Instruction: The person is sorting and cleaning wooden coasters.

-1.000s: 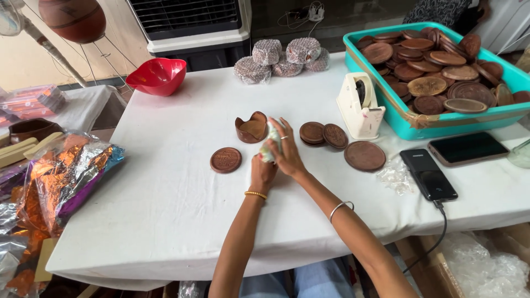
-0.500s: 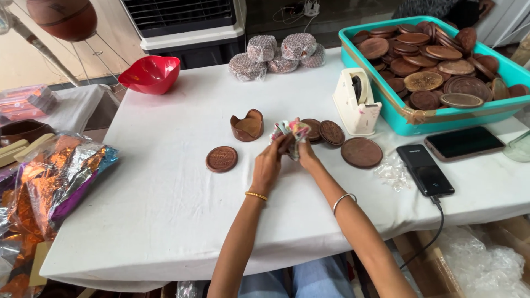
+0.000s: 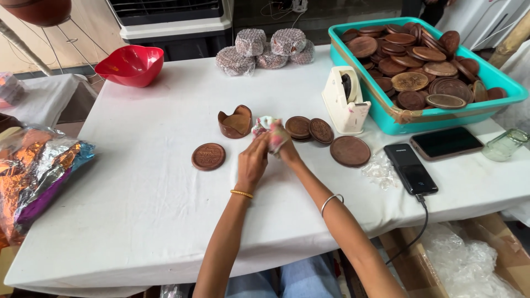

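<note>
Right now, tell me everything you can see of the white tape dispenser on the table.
The tape dispenser is a cream-white block, plastic by the look, with a rounded top and a dark roll or wheel showing in its upper slot. Its lower front carries pinkish smudges. It stands upright on the white table, close against the front wall of the teal tray; whether they touch cannot be told. A large brown disc lies just in front of it, two smaller discs to its left. Neither hand touches it.

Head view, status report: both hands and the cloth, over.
Left hand and right hand together, gripping a small crumpled cloth. Held just above the white table. Brown holder and discs close beside, not touching.
</note>
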